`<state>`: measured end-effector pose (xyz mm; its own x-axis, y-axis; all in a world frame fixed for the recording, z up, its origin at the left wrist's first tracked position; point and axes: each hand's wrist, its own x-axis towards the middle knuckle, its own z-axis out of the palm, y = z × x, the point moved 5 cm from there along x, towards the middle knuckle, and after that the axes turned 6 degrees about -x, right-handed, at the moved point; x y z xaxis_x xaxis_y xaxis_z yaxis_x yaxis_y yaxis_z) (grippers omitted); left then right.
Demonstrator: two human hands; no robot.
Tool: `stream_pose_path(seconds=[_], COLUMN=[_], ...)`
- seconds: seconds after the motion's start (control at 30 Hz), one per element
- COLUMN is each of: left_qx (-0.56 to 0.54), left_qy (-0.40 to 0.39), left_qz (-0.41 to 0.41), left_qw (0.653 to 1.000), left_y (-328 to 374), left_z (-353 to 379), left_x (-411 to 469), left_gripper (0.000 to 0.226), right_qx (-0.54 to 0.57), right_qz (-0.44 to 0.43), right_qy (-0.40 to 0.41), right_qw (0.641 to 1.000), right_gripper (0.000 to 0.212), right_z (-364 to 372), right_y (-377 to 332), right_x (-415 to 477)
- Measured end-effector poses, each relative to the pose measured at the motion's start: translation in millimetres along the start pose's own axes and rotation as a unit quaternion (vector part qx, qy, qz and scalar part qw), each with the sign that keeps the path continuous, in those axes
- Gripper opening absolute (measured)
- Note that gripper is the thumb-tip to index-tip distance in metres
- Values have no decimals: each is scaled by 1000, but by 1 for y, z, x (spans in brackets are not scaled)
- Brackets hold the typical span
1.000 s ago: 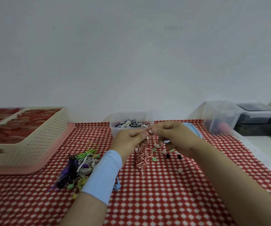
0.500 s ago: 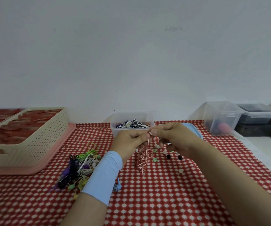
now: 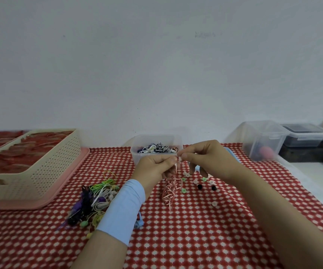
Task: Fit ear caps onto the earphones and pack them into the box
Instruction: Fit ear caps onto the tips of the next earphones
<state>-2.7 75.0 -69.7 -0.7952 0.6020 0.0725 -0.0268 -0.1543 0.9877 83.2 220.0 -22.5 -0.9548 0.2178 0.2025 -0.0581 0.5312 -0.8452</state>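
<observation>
Red-and-white checked cloth [image 3: 195, 239] covers the lower frame. At centre, your left hand [image 3: 152, 167] and right hand [image 3: 211, 160] meet, thumbs and forefingers pinching the tip of a striped earphone [image 3: 169, 188]; its cord hangs to a coil on the cloth. Whether a cap sits between your fingertips is too small to tell. Loose ear caps [image 3: 184, 190] lie just right of the coil. Just behind your hands stands the clear box [image 3: 152, 138].

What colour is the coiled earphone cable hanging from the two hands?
Red-and-white striped; the coiled earphone cable shows best in the head view.
</observation>
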Motion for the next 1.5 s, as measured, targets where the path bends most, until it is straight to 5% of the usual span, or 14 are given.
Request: stream_pose_path(seconds=[1.5], left_qx=[66], left_qy=[-40], left_qz=[0], left_qw=[997], left_y=[-1], left_z=[-1], left_x=[-1], left_gripper=[12], right_qx=[62], right_qz=[45], right_qy=[-88], right_qw=[993], right_gripper=[11], right_z=[-1], right_y=[9], right_x=[0])
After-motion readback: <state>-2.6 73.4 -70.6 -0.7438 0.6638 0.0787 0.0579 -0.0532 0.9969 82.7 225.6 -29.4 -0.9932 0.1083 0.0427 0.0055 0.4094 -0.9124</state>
